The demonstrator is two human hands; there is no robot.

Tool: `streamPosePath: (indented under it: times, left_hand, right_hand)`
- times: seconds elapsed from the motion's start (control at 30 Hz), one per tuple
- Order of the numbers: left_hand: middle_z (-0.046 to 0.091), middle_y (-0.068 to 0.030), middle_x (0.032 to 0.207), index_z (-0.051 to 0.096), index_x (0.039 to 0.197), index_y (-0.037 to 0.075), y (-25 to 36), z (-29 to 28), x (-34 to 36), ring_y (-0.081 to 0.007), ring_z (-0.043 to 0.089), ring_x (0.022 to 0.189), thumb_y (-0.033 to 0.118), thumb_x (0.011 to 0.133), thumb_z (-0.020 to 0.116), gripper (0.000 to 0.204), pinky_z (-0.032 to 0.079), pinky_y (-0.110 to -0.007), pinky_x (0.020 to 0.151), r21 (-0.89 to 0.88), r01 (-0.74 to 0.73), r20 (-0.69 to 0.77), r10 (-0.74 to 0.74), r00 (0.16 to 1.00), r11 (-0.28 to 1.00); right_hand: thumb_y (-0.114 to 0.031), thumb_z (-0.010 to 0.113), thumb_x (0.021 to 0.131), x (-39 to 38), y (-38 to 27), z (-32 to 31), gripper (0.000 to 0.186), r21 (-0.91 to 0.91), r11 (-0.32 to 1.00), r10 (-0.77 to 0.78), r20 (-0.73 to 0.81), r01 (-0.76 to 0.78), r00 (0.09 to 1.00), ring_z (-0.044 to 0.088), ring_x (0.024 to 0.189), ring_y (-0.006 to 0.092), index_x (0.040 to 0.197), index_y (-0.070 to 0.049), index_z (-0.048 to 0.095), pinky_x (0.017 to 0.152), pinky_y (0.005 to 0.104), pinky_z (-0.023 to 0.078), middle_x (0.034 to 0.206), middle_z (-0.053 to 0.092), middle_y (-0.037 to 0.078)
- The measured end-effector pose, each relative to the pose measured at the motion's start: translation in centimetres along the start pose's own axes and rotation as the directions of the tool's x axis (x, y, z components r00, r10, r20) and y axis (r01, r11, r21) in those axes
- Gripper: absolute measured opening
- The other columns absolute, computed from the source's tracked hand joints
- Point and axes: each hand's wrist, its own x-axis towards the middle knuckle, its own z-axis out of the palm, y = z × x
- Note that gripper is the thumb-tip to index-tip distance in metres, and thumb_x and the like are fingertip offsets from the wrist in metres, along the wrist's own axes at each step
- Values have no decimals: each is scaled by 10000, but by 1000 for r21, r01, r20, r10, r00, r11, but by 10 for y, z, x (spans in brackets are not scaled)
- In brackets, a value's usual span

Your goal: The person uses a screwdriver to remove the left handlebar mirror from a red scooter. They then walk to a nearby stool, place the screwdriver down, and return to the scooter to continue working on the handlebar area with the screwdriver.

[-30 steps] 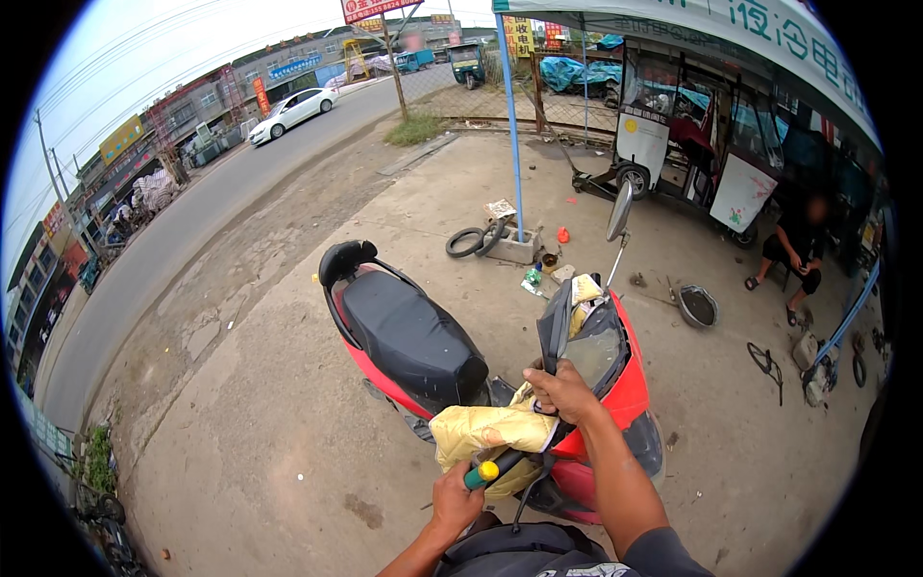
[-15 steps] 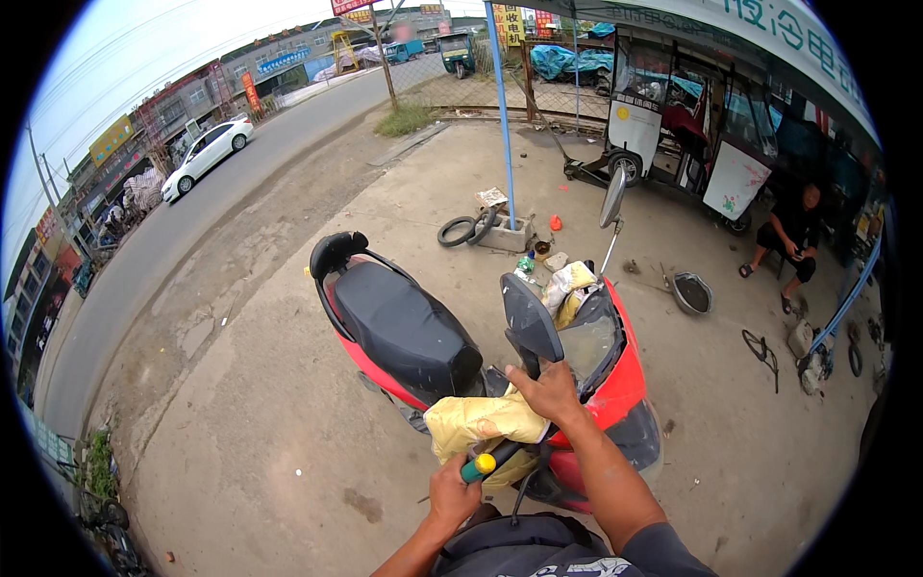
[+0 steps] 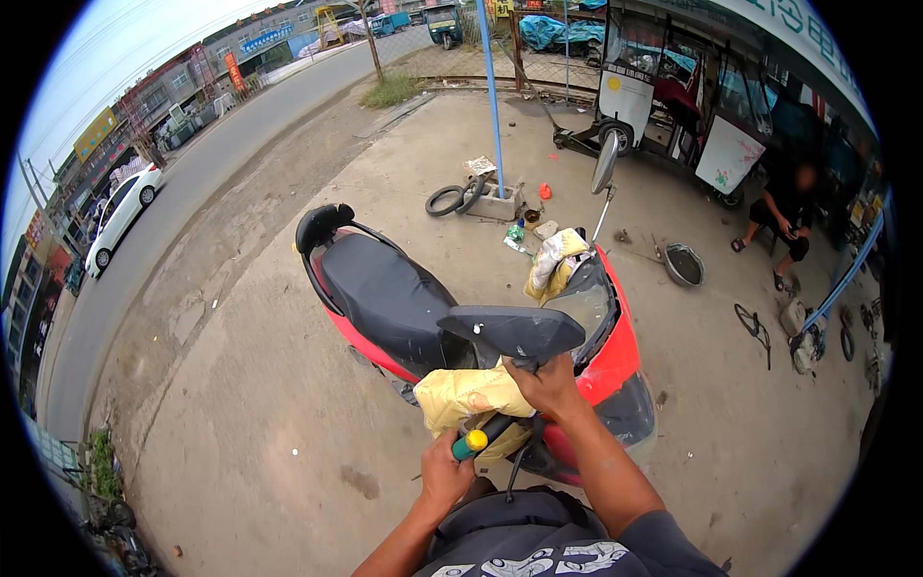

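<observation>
Left hand (image 3: 446, 471): curled around green handle (image 3: 463, 449)
Right hand (image 3: 546, 385): extended, gripping mirror (image 3: 516, 329) at base
Canopy (image 3: 846, 72): bears teal lettering

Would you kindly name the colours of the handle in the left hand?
The cylindrical handle is green with a yellow end, clearest in the head view.

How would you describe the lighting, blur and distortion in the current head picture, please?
In the head view, soft daylight leaves the concrete ground without hard-edged shadows; also in the head view, the road bows along the fisheye's black rim, the seated person is in dim shade with the head blurred, and the black rear-view mirror in the right hand looks reasonably sharp.
</observation>
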Motion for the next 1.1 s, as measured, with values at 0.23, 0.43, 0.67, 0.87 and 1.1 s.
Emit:
streamPosePath:
  times: [0.23,0.43,0.67,0.87,1.1]
  left_hand:
    - [620,-255,803,598,916,11,6,-2,0,-489,608,795,54,798,693,157,486,-465,628,23,-2,2,2,1000,1000]
    - [633,-241,823,607,925,15,9,-2,2,-476,620,799,46,788,681,158,489,-479,656,24,16,32,-17,999,1000]
    - [630,-242,819,613,927,16,4,-3,1,-470,620,805,52,795,677,150,489,-473,659,10,5,25,-5,1000,1000]
    - [623,-239,811,599,915,10,5,-4,1,-472,613,785,38,795,658,137,483,-469,647,-9,-8,18,9,1000,1000]
    - [608,-235,807,579,888,-7,11,-5,1,-472,600,776,13,798,646,114,476,-452,640,-32,23,43,-22,999,999]
  right_hand:
    - [-73,688,843,-19,-2,16,198,187,977,137,-162,-106,977,663,969,232,1026,5,685,831,375,511,1024,705,126]
    - [-88,684,852,-32,53,-16,238,637,769,-8,99,-57,995,601,941,184,1061,-6,604,826,366,492,1086,615,66]
    - [-137,582,988,-56,-1,-1,156,138,990,87,-393,-35,915,647,946,205,1076,-10,568,860,334,496,1012,653,87]
    - [-309,544,1036,-45,28,-18,319,697,692,458,-223,-187,861,670,937,235,1159,-20,493,833,380,557,964,629,102]
    - [-267,573,1029,-19,30,-18,209,924,352,506,-56,-147,861,502,664,147,962,-83,498,694,357,494,735,469,-1]
